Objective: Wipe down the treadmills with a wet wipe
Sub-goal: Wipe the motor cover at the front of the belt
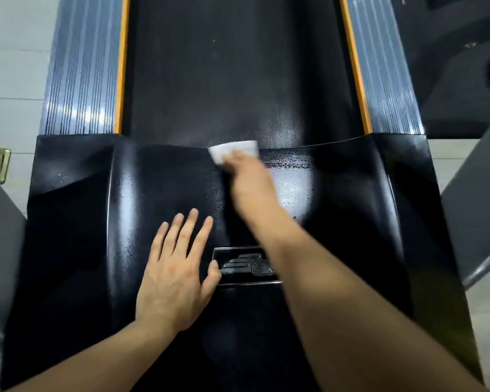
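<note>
right hand (248, 176) is up at the far edge of the black motor cover (68, 222), pushing a white wipe (234, 151) along the seam where the cover meets the belt (224, 66). the hand is blurred, so i can't tell if the fingers are curled round the wipe or just flat on top of it. only the front part of the wipe shows, the rest is under the fingers.

left hand (176, 267) is flat on the cover, fingers straight and spread, holding nothing, thumb right beside the logo plate (246, 265). looks like it's there for balance while leaning over.

you can see a wet patch on the cover to the right of the wipe, shiny with streaky edges, while the left half looks dull and speckled. so my guess is the right side is done and the left side isn't yet.

how i'd do this bit:
- keep the wipe flat with even pressure, not bunched, so it covers more per pass
- overlap each stroke with the wet patch so no dry strip is left between
- run along the seam itself, that's likely where grime collects
- work toward the left, then shift the bracing hand onto a finished part so the spot under the palm gets done too
- go round the raised edges of the logo plate
- flip the wipe once it gets grubby

the ribbed side rails (82, 66) with orange trim look dry, so i'd say they're still to do, belt too.
</note>
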A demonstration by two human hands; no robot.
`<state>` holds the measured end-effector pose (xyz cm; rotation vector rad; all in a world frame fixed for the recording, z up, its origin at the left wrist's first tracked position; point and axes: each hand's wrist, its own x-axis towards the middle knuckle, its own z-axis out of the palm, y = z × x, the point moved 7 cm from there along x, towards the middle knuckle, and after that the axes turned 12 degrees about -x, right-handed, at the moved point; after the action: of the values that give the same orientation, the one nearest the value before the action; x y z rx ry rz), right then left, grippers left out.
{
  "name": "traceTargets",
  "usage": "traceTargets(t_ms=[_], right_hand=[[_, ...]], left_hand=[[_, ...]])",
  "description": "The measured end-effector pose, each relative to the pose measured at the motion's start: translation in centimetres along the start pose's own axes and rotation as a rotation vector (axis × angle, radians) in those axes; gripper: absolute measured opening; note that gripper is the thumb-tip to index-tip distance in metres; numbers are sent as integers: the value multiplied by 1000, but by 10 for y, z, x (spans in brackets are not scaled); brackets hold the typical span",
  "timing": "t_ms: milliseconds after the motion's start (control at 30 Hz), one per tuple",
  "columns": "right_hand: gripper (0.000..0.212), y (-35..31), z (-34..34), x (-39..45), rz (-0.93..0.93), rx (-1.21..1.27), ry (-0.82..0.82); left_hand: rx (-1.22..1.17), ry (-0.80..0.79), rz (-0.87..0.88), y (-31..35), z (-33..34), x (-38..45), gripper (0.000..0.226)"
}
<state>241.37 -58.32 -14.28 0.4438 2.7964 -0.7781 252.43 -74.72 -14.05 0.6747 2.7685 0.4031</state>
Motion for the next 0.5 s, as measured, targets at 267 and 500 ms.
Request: traceTargets(t_ms=[267,500], right_hand=[[50,24,3,-8,-147,-259,39],[39,136,-73,-49,246,-339,325]], left_hand=[[-32,1,-2,0,-2,0,72],[-18,-10,1,1,-1,-2,72]])
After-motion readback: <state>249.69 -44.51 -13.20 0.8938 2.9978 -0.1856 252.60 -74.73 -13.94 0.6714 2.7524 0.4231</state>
